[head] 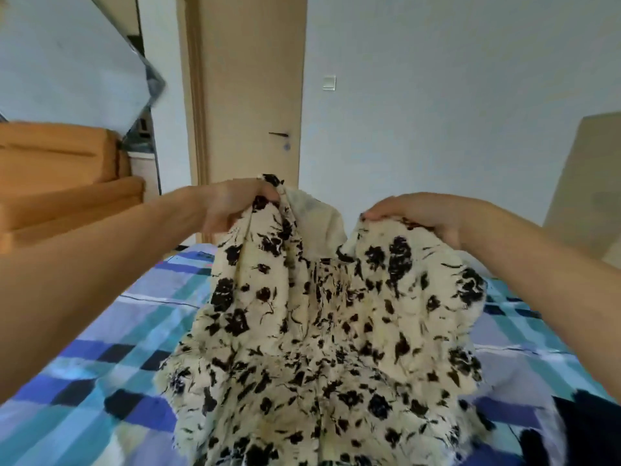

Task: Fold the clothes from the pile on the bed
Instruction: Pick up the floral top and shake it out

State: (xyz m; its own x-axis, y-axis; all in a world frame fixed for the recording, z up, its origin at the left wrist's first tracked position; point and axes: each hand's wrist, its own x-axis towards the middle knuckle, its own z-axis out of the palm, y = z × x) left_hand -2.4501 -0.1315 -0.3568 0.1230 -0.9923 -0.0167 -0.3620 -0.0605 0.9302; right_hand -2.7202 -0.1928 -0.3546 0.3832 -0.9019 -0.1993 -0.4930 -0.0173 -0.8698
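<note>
A cream garment with a black flower print (319,331) hangs in front of me, lifted above the bed (111,358). My left hand (235,205) grips its upper left edge, fingers curled round the bunched cloth. My right hand (420,215) holds the upper right edge, fingers curled over the top of the fabric. Between the hands the top edge sags and the pale inside of the cloth shows. The lower part spreads down toward me and hides the middle of the bed.
The bed has a blue, teal and black checked sheet. A dark garment (588,428) lies at the lower right. An orange sofa (60,183) stands at the left, a closed wooden door (248,95) straight ahead, a beige panel (588,190) at the right.
</note>
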